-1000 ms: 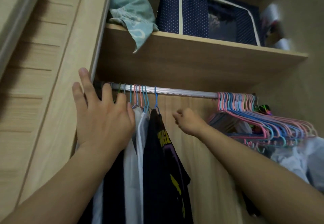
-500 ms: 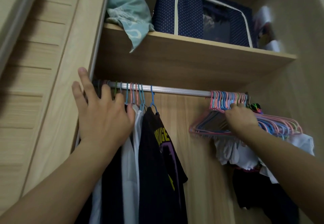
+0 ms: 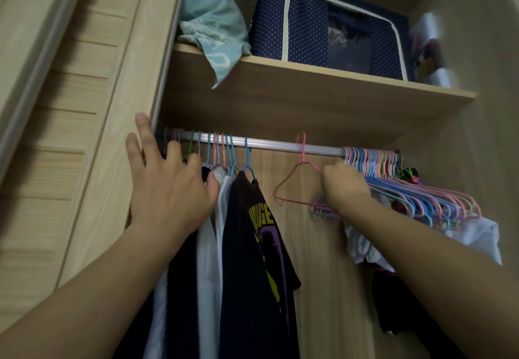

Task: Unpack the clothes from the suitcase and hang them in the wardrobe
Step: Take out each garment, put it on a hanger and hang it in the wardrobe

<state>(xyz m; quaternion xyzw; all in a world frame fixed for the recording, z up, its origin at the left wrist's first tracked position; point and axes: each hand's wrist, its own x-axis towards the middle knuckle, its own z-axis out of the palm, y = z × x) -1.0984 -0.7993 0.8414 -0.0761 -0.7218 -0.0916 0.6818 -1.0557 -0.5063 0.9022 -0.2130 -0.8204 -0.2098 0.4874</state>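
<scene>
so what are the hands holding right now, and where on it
Right hand grips the pink hanger by its right shoulder. Left hand holds nothing, pressing flat against the hung clothes.

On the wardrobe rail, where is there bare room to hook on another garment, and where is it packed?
The rail is bare between the dark printed T-shirt and the bunch of empty hangers on the right, except one pink hanger that the right hand holds there. The left end, by the left hand, is crowded with hung clothes.
</scene>
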